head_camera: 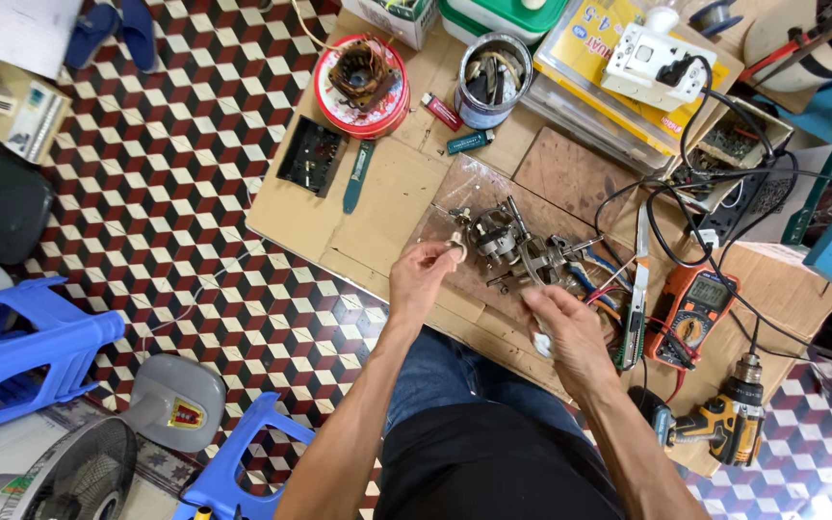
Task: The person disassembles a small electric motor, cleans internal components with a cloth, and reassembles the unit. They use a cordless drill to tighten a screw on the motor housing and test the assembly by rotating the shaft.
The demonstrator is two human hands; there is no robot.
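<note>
Two small parts are what I am juggling at once, and that is where the trouble could start. My left hand [423, 279] is pinching a small pale metal ring [456, 247] between thumb and fingertips, and I judge it could slip out and bounce off the near edge of the cardboard-covered table [387, 207] onto the checkered tile floor [175, 183], where it would be hard to find. My right hand [570, 332] is closing around a crumpled white rag [543, 344] while its fingers are pressing on the grey metal motor assembly [517, 252]; a careless wipe could snag the coloured wires [601, 284] trailing from it. That assembly is lying on a brown board near the near edge, shaft and brackets exposed, looking greasy and partly dismantled.
</note>
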